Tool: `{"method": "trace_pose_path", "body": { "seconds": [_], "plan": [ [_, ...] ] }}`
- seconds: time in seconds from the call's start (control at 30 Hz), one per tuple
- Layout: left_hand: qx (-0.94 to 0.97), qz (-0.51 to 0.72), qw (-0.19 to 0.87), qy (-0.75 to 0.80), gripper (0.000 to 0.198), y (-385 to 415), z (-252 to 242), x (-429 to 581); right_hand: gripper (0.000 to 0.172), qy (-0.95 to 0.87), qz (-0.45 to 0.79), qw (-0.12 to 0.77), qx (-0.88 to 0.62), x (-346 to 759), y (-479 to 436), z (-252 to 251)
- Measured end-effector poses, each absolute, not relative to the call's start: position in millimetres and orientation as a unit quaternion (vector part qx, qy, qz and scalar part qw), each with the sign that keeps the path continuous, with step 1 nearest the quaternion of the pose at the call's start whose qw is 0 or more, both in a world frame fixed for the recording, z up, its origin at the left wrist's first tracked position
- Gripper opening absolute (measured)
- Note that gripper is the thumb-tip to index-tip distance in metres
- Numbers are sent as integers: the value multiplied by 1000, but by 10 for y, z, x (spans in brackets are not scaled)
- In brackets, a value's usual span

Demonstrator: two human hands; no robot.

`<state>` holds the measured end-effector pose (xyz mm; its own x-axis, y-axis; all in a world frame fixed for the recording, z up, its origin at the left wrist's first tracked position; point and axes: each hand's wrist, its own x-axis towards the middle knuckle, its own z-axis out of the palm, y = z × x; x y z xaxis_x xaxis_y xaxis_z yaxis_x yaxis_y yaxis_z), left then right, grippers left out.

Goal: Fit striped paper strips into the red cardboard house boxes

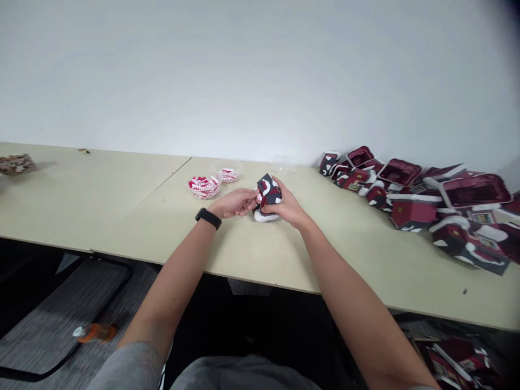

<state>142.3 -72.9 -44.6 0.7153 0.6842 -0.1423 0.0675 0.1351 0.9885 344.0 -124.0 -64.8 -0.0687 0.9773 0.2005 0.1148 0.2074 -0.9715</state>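
Your left hand (233,202) and right hand (287,203) both grasp a small folded card house (268,194) in maroon, dark navy and white, over the pale table (134,216); your left fingertips (252,196) pinch its left side; your right fingers (274,187) clench across its top; just beyond your left fingers sit two clear plastic cups (204,188) of red-and-white paper pieces; well past your right fingers lies a heap of maroon card houses (410,196); behind your left fingers, a black wristband (208,218) circles your wrist.
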Motion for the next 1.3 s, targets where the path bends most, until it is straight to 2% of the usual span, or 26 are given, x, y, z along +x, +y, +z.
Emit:
{"method": "trace_pose_path", "body": {
  "seconds": [0.4, 0.6, 0.8, 0.87, 0.97, 1.1, 1.2, 1.3],
  "plan": [
    [647, 253, 648, 312, 49, -721, -548, 1470, 110, -591, 417, 501, -475, 3428, -1267, -629],
    [710, 271, 544, 357, 55, -642, -577, 1402, 115, -598, 423, 495, -467, 3446, -1249, -634],
    [726, 406, 406, 379, 36, -544, -652, 1445, 115, -600, 410, 492, -479, 3473, -1206, -685],
    [727, 435, 384, 368, 38, -547, -648, 1450, 115, -595, 428, 486, -476, 3480, -1221, -675],
    [713, 424, 465, 309, 49, -587, -612, 1427, 110, -582, 481, 487, -439, 3490, -1259, -640],
    [652, 363, 628, 221, 63, -642, -585, 1391, 89, -548, 572, 481, -377, 3494, -1312, -595],
    [625, 321, 677, 221, 67, -643, -624, 1384, 79, -525, 601, 474, -373, 3489, -1347, -578],
    [619, 309, 686, 225, 69, -616, -692, 1387, 76, -519, 612, 466, -373, 3486, -1374, -576]
  ]
}}
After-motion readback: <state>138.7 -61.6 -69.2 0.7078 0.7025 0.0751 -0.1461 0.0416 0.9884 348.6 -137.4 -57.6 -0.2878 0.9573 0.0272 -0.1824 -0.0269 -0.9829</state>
